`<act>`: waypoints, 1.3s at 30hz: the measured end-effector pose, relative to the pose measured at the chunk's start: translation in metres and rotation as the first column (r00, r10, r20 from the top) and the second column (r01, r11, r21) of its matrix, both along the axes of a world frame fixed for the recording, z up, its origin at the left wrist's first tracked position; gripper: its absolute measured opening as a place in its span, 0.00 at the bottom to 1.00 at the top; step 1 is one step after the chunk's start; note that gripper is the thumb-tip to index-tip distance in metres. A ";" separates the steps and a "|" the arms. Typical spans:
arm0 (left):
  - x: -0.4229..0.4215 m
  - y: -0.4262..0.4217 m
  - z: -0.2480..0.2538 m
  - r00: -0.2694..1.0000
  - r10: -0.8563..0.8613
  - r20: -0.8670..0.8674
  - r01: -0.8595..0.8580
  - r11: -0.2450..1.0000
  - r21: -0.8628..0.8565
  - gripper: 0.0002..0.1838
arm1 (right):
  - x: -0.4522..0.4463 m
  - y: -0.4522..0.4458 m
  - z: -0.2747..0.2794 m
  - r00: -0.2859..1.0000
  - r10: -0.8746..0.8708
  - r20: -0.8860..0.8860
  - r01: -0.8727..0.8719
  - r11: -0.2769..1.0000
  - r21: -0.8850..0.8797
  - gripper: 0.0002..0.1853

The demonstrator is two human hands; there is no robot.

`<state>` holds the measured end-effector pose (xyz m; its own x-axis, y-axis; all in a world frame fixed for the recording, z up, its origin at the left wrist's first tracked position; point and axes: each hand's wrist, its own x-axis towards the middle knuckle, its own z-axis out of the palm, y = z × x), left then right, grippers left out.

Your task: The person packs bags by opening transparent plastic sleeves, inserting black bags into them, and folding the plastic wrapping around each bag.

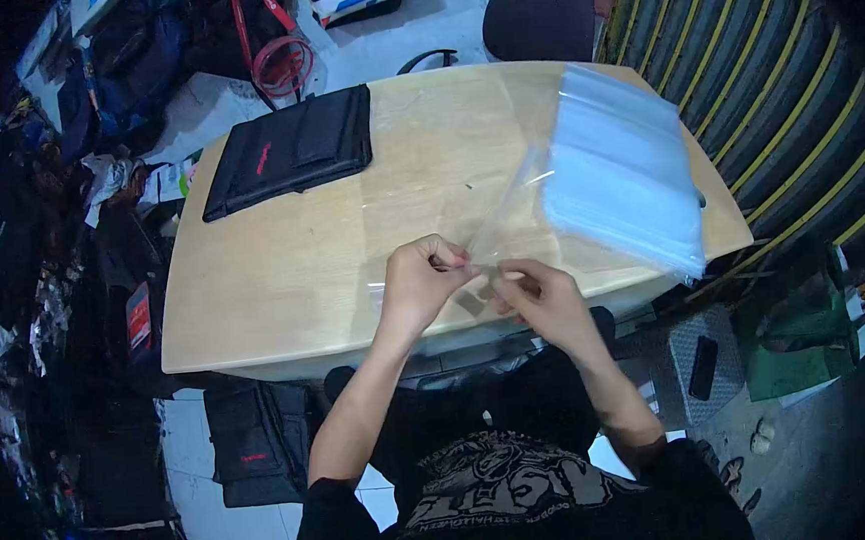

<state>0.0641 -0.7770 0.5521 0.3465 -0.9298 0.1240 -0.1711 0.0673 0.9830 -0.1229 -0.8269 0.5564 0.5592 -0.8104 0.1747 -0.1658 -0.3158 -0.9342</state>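
Note:
A clear plastic bag (509, 209) stretches over the near side of the wooden table, partly see-through and hard to trace. My left hand (423, 283) pinches its near edge between thumb and fingers. Close beside it, my right hand (547, 302) has its fingers curled together at the same edge. To the right lies a stack of clear plastic bags (616, 162), bluish where they overlap. A flat black fabric case (294, 147) with a small red logo rests at the table's far left, apart from both hands.
The wooden table (282, 270) has a curved near edge in front of my body. Several tyres with yellow stripes (781, 95) line the right side. A chair (538, 17) stands behind the table. Another black case (254, 443) lies low on the left; a phone (703, 366) lies at lower right.

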 end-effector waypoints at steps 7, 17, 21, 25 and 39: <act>0.001 -0.001 0.011 0.989 -0.146 0.027 0.144 0.987 0.077 0.10 | 0.023 -0.010 -0.012 0.973 -0.131 0.188 0.060 0.937 0.343 0.09; 0.024 -0.043 0.077 0.645 0.442 0.624 -0.189 0.883 -0.431 0.08 | -0.006 0.014 -0.033 0.944 -0.320 -0.084 0.325 0.944 0.063 0.10; 0.022 -0.053 0.110 0.441 0.636 0.633 -0.215 0.760 -0.613 0.08 | -0.018 0.017 -0.040 0.915 -0.385 -0.118 0.391 0.920 0.036 0.11; 0.008 -0.050 0.111 0.425 0.575 0.699 -0.008 0.774 -0.633 0.08 | -0.027 0.030 -0.005 0.864 -0.480 -0.150 0.433 0.862 -0.263 0.14; -0.024 -0.023 0.067 0.305 0.373 0.877 0.229 0.865 -0.447 0.11 | 0.026 -0.060 0.043 0.962 -0.031 -0.272 -0.052 0.954 -0.294 0.07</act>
